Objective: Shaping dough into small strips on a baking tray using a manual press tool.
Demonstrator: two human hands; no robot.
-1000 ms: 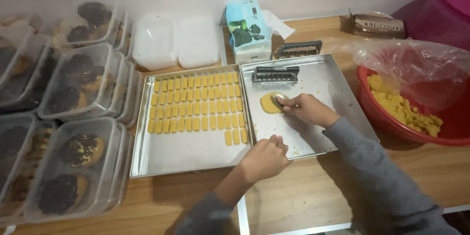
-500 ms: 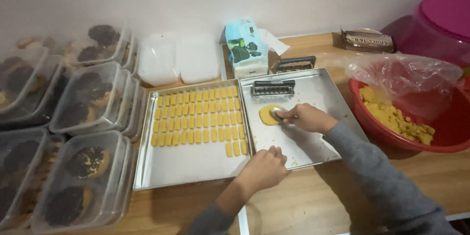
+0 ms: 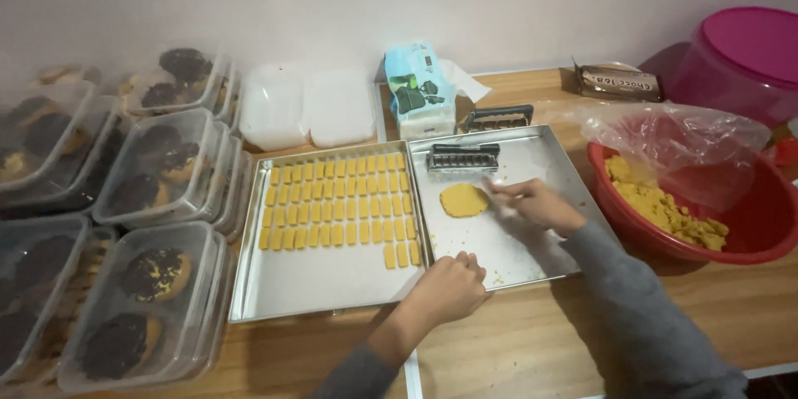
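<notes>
While the left hand (image 3: pixel 449 287) is resting curled and empty on the tray's (image 3: pixel 532 262) near rim, the right hand (image 3: pixel 536 202) is reaching out. Its fingertips (image 3: pixel 497 191) are touching the flat dough disc (image 3: pixel 464 199), gripping nothing.

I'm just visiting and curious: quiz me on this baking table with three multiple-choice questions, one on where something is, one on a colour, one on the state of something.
1. Where does the flat round of dough lie?
A. on the right tray
B. in the red bowl
C. on the bare wood

2. What colour is the lidded tub at the far right?
A. white
B. pink
C. green

3. How does the left hand stand?
A. flat and open on the dough
B. holding the cutter
C. curled, at the near rim of the trays

Answers:
1. A: the round sits on the right tray, below the metal cutter.
2. B: tub and lid are pink.
3. C: the fingers are curled under at the tray rim; the right hand is the one at the dough.
</notes>
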